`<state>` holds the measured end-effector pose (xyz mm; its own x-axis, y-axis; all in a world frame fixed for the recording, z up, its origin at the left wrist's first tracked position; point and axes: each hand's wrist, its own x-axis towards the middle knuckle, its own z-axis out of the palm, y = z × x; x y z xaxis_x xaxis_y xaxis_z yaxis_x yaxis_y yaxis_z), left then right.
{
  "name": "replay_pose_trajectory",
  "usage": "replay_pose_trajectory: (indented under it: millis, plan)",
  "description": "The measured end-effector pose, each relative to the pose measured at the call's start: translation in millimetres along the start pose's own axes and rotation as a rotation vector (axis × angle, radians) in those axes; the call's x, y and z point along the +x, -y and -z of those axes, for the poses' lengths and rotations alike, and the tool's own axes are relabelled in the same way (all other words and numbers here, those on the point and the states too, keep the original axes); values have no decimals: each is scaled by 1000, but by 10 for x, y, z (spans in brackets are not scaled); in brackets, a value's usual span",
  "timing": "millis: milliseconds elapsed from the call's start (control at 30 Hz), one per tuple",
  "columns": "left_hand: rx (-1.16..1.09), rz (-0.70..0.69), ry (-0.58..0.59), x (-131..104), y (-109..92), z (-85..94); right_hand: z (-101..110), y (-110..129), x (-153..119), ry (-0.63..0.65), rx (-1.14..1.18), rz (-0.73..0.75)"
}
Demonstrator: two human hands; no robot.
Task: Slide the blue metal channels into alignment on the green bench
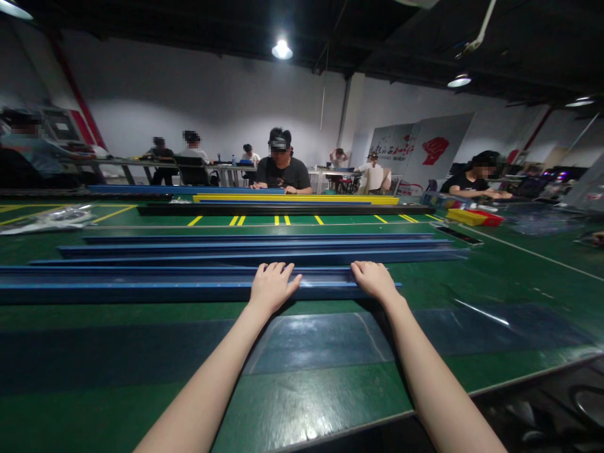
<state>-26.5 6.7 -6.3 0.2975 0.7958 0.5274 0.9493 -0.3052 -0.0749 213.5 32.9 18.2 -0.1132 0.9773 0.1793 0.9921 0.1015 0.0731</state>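
Closest of several long blue channel-shaped rails, one blue rail (155, 277) lies across the table and runs out of view at the left. Near its right part my left hand (274, 288) lies over it, fingers bent across the far edge, thumb stretched to the right. Further along, by the rail's right end, my right hand (375, 280) is wrapped over the profile from above. Undersides of both hands are hidden. In front of the rail a strip of clear plastic film (325, 343) lies flat, partly covered by my forearms.
More blue rails (255, 247) lie parallel behind. Beyond them are a black rail (330, 209) and a yellow rail (292, 199), with a person (283, 170) seated opposite. To the right are a phone-like dark slab (455, 235) and yellow and red trays (472, 217). A plastic bag (61, 217) lies left.
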Motion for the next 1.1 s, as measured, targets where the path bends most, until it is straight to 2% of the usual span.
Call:
replay_pose_trajectory:
  millis: [400,633,767,900,1100]
  plan:
    - [-4,32,47,4,-8,10,-58,-29,29,-52,18,41]
    - [-33,66,151,8,30,83,-47,-8,9,-150,74,63]
    - [-53,127,269,5,72,148,13,-6,-15,-228,67,13]
    - [-71,188,362,-11,135,233,59,-36,-43,-239,14,-96]
    - [-52,242,382,-20,203,304,47,-21,-50,-176,-45,-166]
